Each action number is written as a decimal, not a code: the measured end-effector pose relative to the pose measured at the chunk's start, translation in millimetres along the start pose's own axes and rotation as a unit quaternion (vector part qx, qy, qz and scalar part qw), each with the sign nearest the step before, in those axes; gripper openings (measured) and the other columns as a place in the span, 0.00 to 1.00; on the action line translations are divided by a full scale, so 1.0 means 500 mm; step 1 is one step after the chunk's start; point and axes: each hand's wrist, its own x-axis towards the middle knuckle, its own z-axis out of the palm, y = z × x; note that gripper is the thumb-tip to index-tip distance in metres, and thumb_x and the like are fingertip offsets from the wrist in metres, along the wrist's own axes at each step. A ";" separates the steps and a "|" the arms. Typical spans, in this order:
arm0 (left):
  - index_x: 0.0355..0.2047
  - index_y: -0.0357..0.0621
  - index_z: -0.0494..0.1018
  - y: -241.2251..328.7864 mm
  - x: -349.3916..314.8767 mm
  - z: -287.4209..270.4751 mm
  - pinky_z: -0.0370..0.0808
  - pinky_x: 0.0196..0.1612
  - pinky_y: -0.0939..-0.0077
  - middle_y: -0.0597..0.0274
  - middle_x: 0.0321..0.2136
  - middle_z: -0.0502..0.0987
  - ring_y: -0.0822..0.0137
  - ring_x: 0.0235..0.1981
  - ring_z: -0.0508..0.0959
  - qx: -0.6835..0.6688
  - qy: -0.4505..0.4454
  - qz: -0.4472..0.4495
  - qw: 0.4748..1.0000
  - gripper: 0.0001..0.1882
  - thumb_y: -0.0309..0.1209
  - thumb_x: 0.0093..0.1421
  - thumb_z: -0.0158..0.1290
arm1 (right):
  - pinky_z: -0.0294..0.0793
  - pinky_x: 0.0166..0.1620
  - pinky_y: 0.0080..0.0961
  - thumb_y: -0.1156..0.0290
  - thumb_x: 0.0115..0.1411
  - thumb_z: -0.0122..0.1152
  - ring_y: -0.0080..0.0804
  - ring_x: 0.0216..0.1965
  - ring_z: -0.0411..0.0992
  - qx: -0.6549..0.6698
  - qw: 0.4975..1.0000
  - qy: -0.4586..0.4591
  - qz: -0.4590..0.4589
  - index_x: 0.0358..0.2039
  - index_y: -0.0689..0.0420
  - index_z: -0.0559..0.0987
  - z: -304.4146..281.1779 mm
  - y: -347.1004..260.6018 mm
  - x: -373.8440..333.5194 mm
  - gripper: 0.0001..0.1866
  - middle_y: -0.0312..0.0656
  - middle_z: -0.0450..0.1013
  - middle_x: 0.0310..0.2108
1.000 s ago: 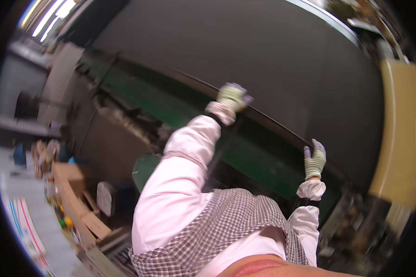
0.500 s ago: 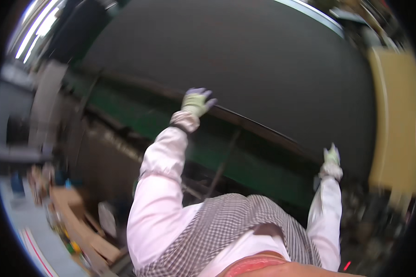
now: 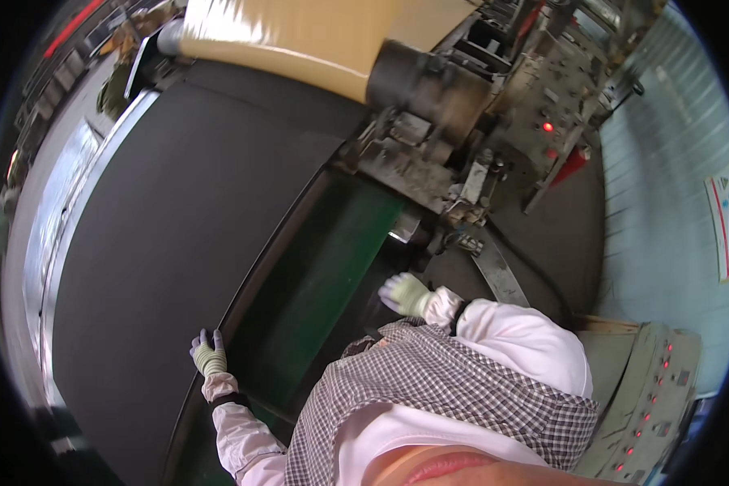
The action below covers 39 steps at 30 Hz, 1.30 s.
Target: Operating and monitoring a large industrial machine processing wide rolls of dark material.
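Observation:
My left hand (image 3: 208, 354), in a pale green glove with lavender fingertips, lies at the near edge of a wide dark grey sheet (image 3: 162, 186). Its fingers are stretched out over that edge, holding nothing. In a matching glove, my right hand (image 3: 405, 293) hovers in front of my apron, clear of the sheet, fingers loosely apart and with nothing visible in them. Between the sheet's edge and my body runs a green belt-like surface (image 3: 316, 267).
Beyond the sheet, a tan glossy sheet (image 3: 292, 40) passes by a dark roller (image 3: 421, 81). Machine parts (image 3: 413, 170) jut out ahead to the right. A control panel (image 3: 547, 105) with red lights stands behind them, and a grey-green cabinet (image 3: 648, 405) is at lower right.
The view has swung to the right, bringing in the roller and control panels. My right hand has come away from the sheet's edge toward my body. My left hand remains at the edge.

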 end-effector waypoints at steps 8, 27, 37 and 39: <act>0.49 0.47 0.71 0.282 0.110 0.006 0.70 0.48 0.55 0.49 0.44 0.71 0.46 0.45 0.70 0.008 -0.031 0.020 0.999 0.30 0.56 0.57 0.47 | 0.71 0.50 0.40 0.57 0.54 0.54 0.44 0.48 0.71 0.004 0.794 -0.402 0.456 0.45 0.49 0.76 0.000 0.248 -0.368 0.19 0.44 0.73 0.46; 0.48 0.49 0.71 0.507 0.143 0.040 0.64 0.55 0.57 0.50 0.50 0.69 0.48 0.52 0.66 -0.157 0.044 0.124 0.979 0.24 0.50 0.58 0.48 | 0.71 0.48 0.40 0.57 0.52 0.57 0.47 0.45 0.72 0.082 0.808 -0.384 0.440 0.42 0.52 0.77 -0.055 0.362 -0.350 0.19 0.48 0.74 0.41; 0.59 0.52 0.61 0.250 0.048 0.034 0.54 0.63 0.60 0.45 0.60 0.57 0.49 0.61 0.57 -0.061 -0.066 -0.164 0.982 0.33 0.59 0.62 0.32 | 0.69 0.53 0.38 0.56 0.54 0.55 0.45 0.51 0.70 0.084 0.761 -0.409 0.497 0.48 0.50 0.75 -0.050 0.403 -0.377 0.22 0.46 0.71 0.49; 0.57 0.50 0.64 0.283 0.057 0.046 0.55 0.62 0.60 0.45 0.59 0.60 0.50 0.61 0.58 -0.090 -0.026 -0.089 0.992 0.30 0.55 0.63 0.34 | 0.69 0.53 0.38 0.56 0.53 0.55 0.44 0.51 0.70 0.081 0.758 -0.418 0.494 0.48 0.50 0.75 -0.044 0.406 -0.374 0.22 0.46 0.71 0.49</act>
